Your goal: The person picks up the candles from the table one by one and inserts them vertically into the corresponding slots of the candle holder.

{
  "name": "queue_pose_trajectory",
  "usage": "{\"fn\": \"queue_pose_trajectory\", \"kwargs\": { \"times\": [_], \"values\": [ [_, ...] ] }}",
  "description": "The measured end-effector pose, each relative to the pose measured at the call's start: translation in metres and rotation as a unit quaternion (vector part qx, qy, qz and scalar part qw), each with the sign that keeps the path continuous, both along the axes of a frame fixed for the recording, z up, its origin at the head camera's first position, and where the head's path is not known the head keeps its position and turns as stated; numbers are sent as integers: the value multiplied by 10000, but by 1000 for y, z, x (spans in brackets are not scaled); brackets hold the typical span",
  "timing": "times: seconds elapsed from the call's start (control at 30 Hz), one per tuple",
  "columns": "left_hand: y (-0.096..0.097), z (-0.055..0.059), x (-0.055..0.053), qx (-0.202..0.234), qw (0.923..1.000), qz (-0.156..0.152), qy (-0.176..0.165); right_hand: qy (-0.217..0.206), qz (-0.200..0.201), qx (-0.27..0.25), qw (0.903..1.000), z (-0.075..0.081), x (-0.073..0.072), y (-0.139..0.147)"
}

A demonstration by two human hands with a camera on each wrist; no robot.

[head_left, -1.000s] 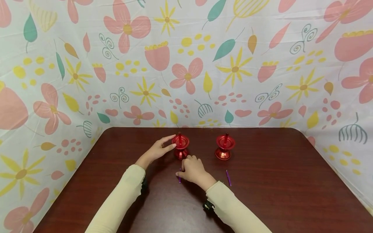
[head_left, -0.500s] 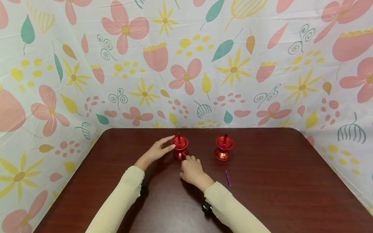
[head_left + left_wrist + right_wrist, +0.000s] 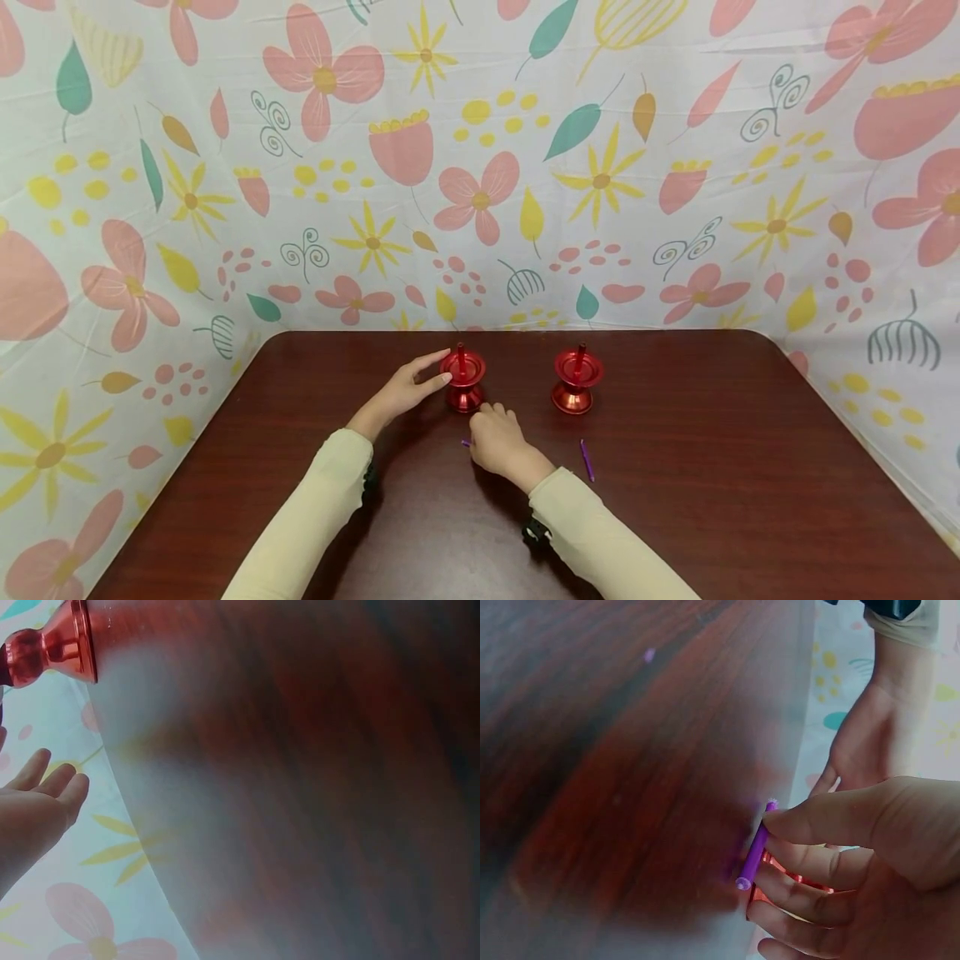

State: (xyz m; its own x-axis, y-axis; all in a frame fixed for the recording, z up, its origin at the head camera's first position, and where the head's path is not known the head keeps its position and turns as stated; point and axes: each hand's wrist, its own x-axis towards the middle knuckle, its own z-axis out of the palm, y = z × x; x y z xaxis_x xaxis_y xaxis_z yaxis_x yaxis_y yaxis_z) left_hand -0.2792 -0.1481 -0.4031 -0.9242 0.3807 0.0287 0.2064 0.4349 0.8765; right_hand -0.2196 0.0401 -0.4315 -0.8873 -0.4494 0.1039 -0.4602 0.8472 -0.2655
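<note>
Two red metallic candle holders, each with a dish and an upright stem, stand on the brown table. At the left candle holder, my left hand has its thumb and index finger straight at the dish's left rim; whether they press on it I cannot tell. In the left wrist view this holder's base shows beyond relaxed fingers. My right hand, just in front of that holder, pinches a small purple candle between thumb and fingers. A second purple candle lies on the table to the right.
The right candle holder stands a little apart on the same table. Behind and at both sides hangs a white cloth with flower prints. The table's far edge lies shortly behind the holders.
My right hand has taken hold of the left purple candle, which lay lengthwise on the table and is now turned crosswise, mostly hidden by the hand. My left hand has stayed at the holder.
</note>
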Motion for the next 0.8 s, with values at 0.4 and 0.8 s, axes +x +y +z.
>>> {"fn": "queue_pose_trajectory", "kwargs": {
  "times": [0.4, 0.8],
  "values": [
    [1, -2, 0, 90, 9999, 73, -9, -316, 325, -764, 9960, 16, -9, 21],
    [-3, -35, -23, 114, 9997, 213, 46, -525, -2, -881, 9947, 36, -21, 41]
  ]
}}
